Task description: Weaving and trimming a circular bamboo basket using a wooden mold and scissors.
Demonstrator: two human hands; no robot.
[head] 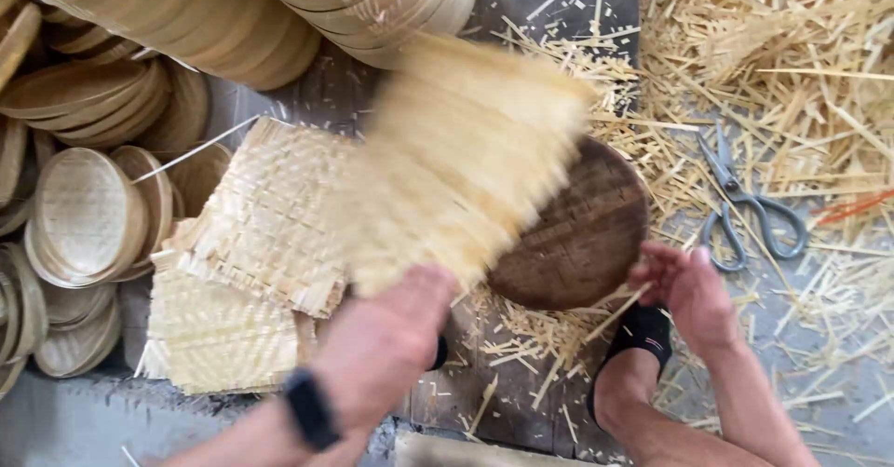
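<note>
Woven mat, blurred, swings above a round wooden block, the left hand closed in a grip on its edge; right hand open, empty; untrimmed mats wait beside stacked finished trays.

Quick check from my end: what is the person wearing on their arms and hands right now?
Both forearms are bare, with no sleeves and no gloves. The left hand has a dark band, like a watch or tracker, round its wrist. The right hand wears nothing visible; no rings can be made out.

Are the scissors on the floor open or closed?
Open: the scissors lie flat among bamboo scraps, their two handle loops spread apart.
</note>
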